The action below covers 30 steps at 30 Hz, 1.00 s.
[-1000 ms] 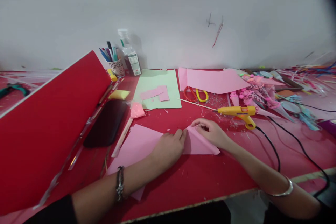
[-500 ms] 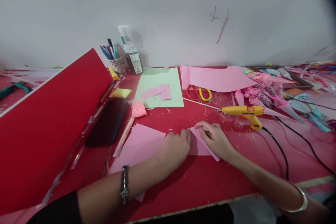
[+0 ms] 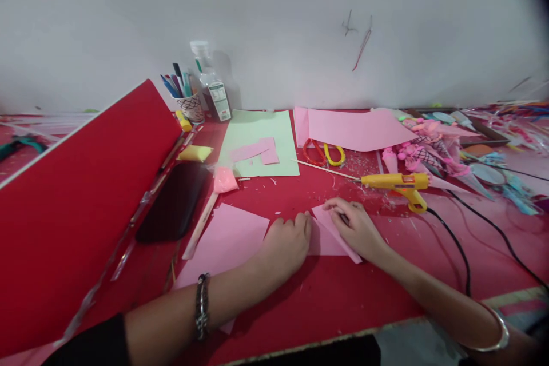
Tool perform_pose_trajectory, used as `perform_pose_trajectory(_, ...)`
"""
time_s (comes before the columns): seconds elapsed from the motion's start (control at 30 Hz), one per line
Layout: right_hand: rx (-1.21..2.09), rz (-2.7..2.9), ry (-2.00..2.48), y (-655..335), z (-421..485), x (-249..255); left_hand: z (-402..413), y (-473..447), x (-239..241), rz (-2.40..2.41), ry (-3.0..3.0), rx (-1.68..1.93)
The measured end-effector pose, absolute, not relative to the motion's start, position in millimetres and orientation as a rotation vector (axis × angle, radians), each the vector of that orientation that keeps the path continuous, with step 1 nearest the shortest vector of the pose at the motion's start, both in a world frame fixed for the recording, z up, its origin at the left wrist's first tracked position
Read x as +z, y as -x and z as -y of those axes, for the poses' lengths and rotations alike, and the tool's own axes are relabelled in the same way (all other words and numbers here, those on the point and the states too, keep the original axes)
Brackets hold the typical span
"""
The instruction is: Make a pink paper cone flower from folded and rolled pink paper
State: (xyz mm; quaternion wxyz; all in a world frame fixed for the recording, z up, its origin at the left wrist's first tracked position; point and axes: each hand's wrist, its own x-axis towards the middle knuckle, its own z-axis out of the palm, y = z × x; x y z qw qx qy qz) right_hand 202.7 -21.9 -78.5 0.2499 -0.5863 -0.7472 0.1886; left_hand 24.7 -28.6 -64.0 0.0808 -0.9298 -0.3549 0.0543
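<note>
A small sheet of pink paper [image 3: 328, 240] lies on the red table between my hands, its right side rolled or folded over into a narrow edge. My left hand [image 3: 288, 243] is closed, with curled fingers at the left end of this sheet; its fingertips are partly hidden. On the rolled edge my right hand [image 3: 354, 227] is closed too, thumb and fingers pinching the paper. Under my left forearm rests a larger pink sheet [image 3: 231, 234], partly covered by the arm.
A yellow glue gun [image 3: 394, 182] lies at the right, its black cable running toward the front. Behind are scissors [image 3: 323, 154], a thin stick [image 3: 321, 168] and a pale green sheet [image 3: 285, 126]. A black phone [image 3: 174, 203] and a red board [image 3: 86, 200] occupy the left; pink paper cones [image 3: 433, 154] pile up right.
My right hand has shifted very slightly right along the rolled edge, and a little more paper shows by its fingertips. My left hand stays in place on the sheet.
</note>
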Motion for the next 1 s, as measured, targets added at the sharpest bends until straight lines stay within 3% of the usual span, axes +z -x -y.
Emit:
perform_pose_trajectory(0.67,0.484,2.09,1.652,-217.3,33.7,-78.9,35.7,-26.9,-66.6,0.878,2.849,0.104)
perform_pose_trajectory(0.9,0.807,2.016,1.609,-223.9,45.0,-70.9,33.4,-28.3,-61.1,0.804,2.949,0.161)
perform_pose_trajectory(1.0,0.803,2.056,1.662,-224.6,52.2,-67.7,32.7,-29.0,-62.9,0.817,2.951,0.128)
